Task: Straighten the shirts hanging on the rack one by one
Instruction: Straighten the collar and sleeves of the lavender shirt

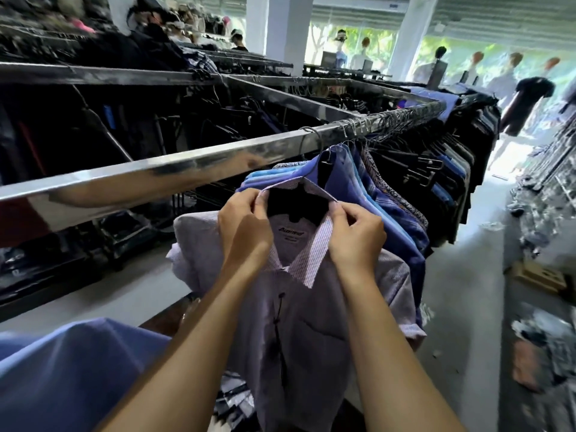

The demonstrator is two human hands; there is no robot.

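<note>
A pale lilac checked shirt (311,322) hangs on a black hanger (296,204) from the steel rack rail (174,169), facing me. My left hand (243,232) pinches the left side of its collar between thumb and fingers. My right hand (355,232) pinches the right side of the collar at the same height. Behind it a row of blue shirts (374,194) hangs packed on the same rail, then dark garments further along.
A blue shirt (68,375) fills the lower left, close to me. Another rack of dark clothes (93,126) stands to the left behind the rail. An aisle (477,275) runs along the right, with scattered items and a cardboard box (536,275) on the floor. Mannequins stand by the far windows.
</note>
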